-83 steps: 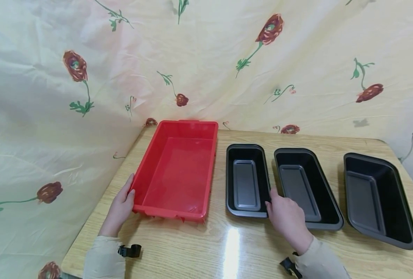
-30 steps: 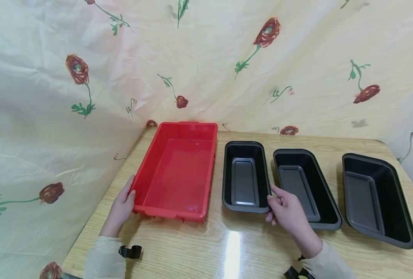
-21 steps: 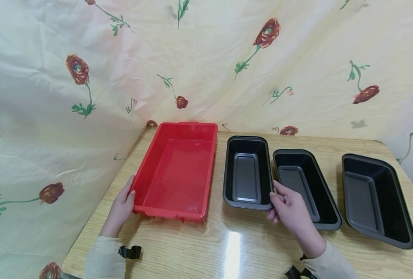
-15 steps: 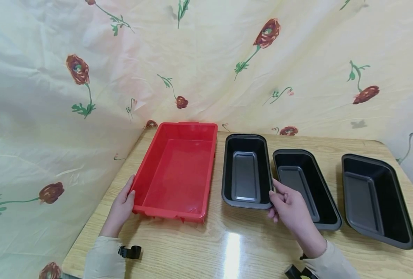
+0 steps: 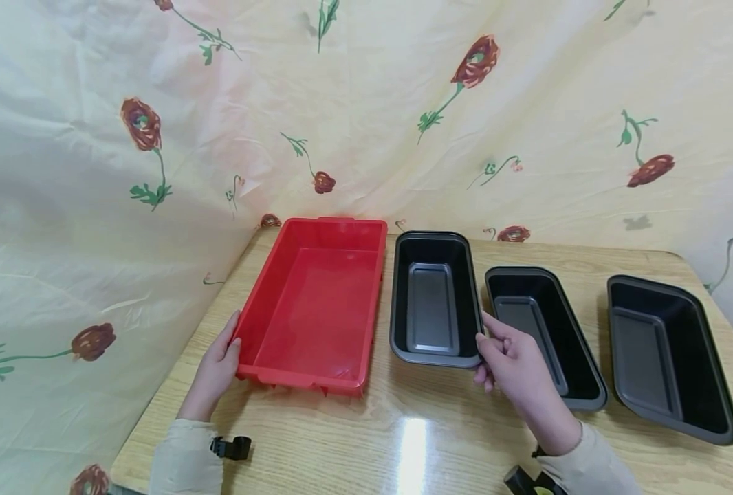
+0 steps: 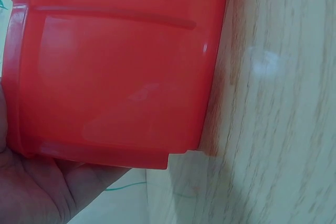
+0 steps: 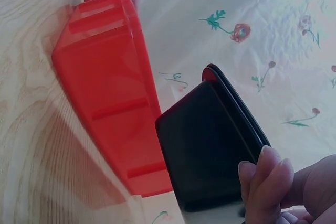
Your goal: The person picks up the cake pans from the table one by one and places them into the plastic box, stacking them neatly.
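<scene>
My left hand (image 5: 214, 375) holds the near left corner of a red plastic tray (image 5: 323, 316), its thumb over the rim. In the left wrist view the tray's outer wall (image 6: 121, 77) fills much of the picture. My right hand (image 5: 518, 371) pinches the near right corner of a black loaf pan (image 5: 431, 309), thumb on top of the rim and fingers beneath. The pan hangs raised above the table, just right of the tray, as the right wrist view shows with the pan's dark underside (image 7: 205, 150).
A second loaf pan (image 5: 530, 313) sits right of the raised one, partly behind my right hand. Farther right stands a third loaf pan (image 5: 645, 350). All are over a wooden table (image 5: 329, 447), with a flowered cloth (image 5: 373, 89) hanging behind and at the left.
My right hand has taken hold of the nearest loaf pan by its corner, lifted it off the table and moved it slightly left and away. The left hand and red tray have stayed put.
</scene>
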Demonstrator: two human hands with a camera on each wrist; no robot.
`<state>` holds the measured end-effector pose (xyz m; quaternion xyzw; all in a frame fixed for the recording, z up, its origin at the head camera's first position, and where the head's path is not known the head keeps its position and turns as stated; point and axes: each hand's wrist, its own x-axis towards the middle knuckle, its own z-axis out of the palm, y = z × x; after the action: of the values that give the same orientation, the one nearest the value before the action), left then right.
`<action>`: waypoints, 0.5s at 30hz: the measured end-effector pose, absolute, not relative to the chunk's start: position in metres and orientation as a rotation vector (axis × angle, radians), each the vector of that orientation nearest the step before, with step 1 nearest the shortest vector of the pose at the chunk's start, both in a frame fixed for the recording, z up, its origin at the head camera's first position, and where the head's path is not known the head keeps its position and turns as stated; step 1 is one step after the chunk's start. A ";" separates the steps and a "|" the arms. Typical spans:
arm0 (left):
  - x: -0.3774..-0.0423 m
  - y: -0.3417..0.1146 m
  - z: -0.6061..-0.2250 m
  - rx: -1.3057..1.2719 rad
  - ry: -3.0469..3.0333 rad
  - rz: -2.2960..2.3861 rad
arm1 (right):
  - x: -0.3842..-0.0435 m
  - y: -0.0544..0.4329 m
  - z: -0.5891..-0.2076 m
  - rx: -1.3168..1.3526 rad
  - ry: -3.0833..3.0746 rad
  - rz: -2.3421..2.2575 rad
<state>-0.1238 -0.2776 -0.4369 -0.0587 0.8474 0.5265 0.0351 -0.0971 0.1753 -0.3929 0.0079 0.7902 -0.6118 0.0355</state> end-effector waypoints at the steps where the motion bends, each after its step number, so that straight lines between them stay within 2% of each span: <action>1: -0.124 -0.277 -0.437 -0.181 2.604 1.618 | -0.097 0.175 -0.393 0.022 2.430 -1.876; 15: -0.122 -0.277 -0.435 -0.217 2.594 1.609 | -0.101 0.169 -0.386 -0.045 2.383 -1.936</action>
<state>-0.1220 -0.2767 -0.4353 -0.0708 0.8470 0.5253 0.0410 -0.1013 0.1692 -0.3856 -0.0147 0.7755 -0.6302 0.0354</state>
